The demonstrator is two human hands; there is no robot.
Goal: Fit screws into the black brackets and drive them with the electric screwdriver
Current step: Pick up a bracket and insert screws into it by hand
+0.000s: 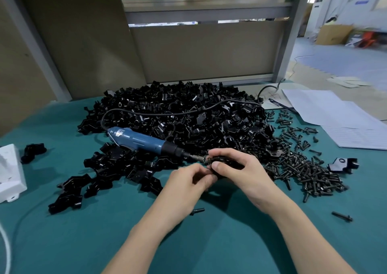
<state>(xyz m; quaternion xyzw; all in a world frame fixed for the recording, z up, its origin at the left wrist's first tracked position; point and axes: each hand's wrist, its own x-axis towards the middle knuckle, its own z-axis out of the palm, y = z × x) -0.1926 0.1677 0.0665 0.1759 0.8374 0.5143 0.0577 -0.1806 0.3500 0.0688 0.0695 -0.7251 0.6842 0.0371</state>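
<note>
Forearms reach in from the bottom edge over the teal table cover (83, 231), and the two hands meet just in front of the heap. The right hand (240, 169) grips a black bracket (225, 162), fingers curled over its top and thumb under it. The left hand (186, 182) has its fingers curled in against the bracket's near side; whether they pinch anything is hidden.

The electric screwdriver (142, 140) lies unheld on the heap, its long axis running from upper left to lower right. Its bit points at the held bracket and ends right beside the right fingertips. Its cable (167, 114) loops from the rear end across the pile of brackets (188, 106).

Right of the hands lies a spread of dark screws (303, 173), with one loose screw (198, 211) near the left wrist. Farther right are white papers (335, 114), and a white box (10, 175) sits at the left edge.
</note>
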